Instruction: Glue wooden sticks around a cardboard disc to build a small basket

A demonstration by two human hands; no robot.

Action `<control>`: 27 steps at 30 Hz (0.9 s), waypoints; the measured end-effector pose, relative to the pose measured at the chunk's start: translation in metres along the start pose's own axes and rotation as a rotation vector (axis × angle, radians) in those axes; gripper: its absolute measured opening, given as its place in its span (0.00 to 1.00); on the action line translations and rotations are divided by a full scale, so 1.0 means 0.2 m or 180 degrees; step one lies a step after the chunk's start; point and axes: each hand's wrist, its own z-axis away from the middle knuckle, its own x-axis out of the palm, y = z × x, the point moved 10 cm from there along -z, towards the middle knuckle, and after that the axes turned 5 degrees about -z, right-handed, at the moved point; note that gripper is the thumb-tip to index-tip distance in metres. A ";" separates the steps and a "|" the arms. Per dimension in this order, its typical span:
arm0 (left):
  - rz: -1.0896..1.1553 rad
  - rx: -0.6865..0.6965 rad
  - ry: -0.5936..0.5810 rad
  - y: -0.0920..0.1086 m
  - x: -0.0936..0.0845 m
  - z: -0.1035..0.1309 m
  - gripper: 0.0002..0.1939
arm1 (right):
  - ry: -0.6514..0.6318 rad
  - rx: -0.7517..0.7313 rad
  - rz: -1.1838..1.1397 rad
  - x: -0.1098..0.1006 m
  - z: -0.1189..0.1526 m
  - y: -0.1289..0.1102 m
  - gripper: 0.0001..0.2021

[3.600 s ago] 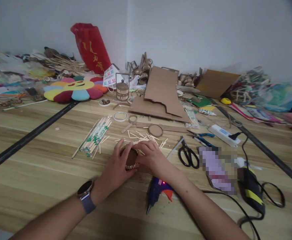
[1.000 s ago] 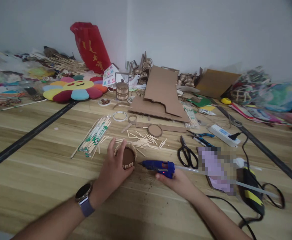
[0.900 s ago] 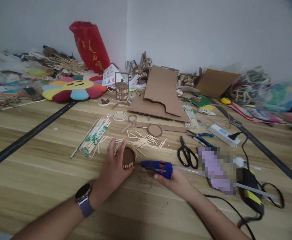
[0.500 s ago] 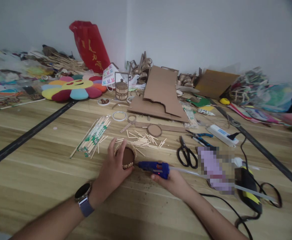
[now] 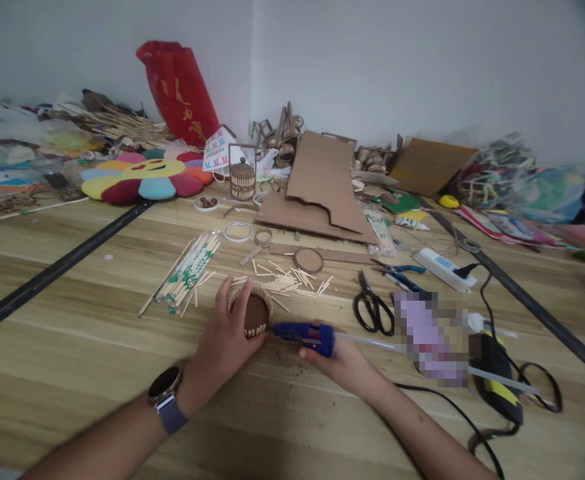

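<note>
My left hand (image 5: 229, 330), with a watch on the wrist, holds a small round brown piece (image 5: 257, 315) ringed with short wooden sticks, fingers over its left side and thumb at its lower edge. A blue glue gun (image 5: 305, 337) is gripped in my right hand (image 5: 339, 363); its nozzle points left at the lower right edge of the round piece, and a long clear glue stick (image 5: 367, 341) runs out of its back. Short sticks (image 5: 285, 280) lie scattered just beyond. A round cardboard disc (image 5: 308, 261) rests behind them.
Bundled sticks (image 5: 192, 270) lie to the left. Black scissors (image 5: 372, 310), pliers (image 5: 405, 270) and a white power strip (image 5: 445, 268) are at the right. Cardboard sheets (image 5: 322, 183), a lidded stick bucket (image 5: 243, 180) and a flower cushion (image 5: 149, 177) stand farther back. A black cable (image 5: 447, 395) crosses the right front.
My right hand and the glue gun have shifted very slightly left. My left hand keeps its hold on the round piece.
</note>
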 end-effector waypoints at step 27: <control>-0.0176 0.0104 -0.0017 0.01 0.00 -0.01 0.50 | 0.0009 -0.0078 0.0226 0.01 0.00 0.01 0.17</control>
